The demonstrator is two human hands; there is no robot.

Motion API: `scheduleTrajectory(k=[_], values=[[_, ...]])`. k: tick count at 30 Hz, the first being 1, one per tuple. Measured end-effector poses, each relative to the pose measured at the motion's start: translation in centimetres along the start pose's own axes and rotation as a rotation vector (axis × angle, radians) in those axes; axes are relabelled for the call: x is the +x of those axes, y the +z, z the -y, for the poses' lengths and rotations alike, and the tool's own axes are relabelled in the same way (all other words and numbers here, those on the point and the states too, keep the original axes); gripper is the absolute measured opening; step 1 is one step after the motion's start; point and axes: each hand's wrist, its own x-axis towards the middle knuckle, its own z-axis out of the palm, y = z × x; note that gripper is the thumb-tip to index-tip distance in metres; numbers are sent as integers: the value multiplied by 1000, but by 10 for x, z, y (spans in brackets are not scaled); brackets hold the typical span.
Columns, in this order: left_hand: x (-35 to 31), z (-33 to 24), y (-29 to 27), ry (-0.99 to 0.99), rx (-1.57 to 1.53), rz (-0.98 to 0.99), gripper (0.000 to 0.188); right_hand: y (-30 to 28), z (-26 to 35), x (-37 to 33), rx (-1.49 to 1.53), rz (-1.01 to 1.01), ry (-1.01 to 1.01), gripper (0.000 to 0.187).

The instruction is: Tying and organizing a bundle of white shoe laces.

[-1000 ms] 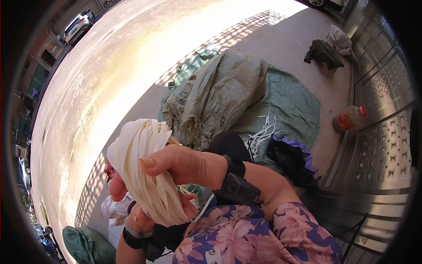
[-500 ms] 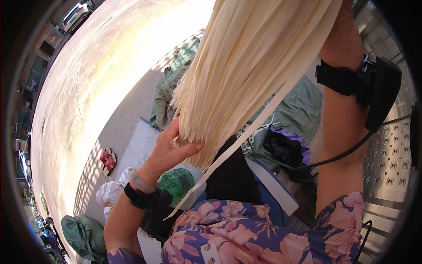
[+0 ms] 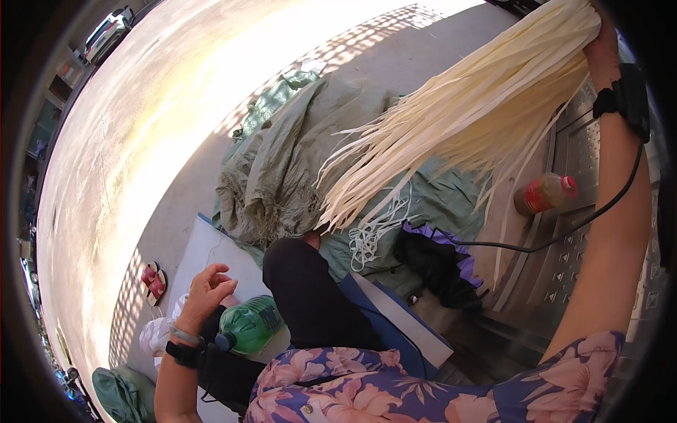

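My right hand (image 3: 599, 44), raised at the upper right, is closed around the top end of a large bundle of long cream-coloured strips (image 3: 479, 120). The strips fan out down and to the left over a greyish-green woven sack (image 3: 282, 155), and a few hang straight down on the right. Lower left, my left hand (image 3: 203, 299) is off the bundle, its fingers loosely bent and apart with nothing between them. Just beside it lies a large green plastic bottle (image 3: 250, 324) with a dark cap.
White looped cord (image 3: 377, 233) lies on a green sheet (image 3: 451, 197), near a black and purple cloth (image 3: 444, 268). A red-capped bottle (image 3: 541, 194) stands by patterned metal panelling (image 3: 575, 247) at right. Pink sandals (image 3: 153, 283) sit at left. A black cable (image 3: 536, 248) trails from my right wrist.
My right hand has swung the bundle up and to the right, away from my body. My left hand has come off the strip ends and dropped down to the left.
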Motion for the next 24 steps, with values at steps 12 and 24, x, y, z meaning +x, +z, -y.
scheduleTrajectory(k=[12,24], values=[[-30,30,14,-273,-238,-104,32,-167,-52,-102,90,-243,308,62],[-26,29,29,-263,-146,-53,33,-122,-71,-174,257,-246,225,82]])
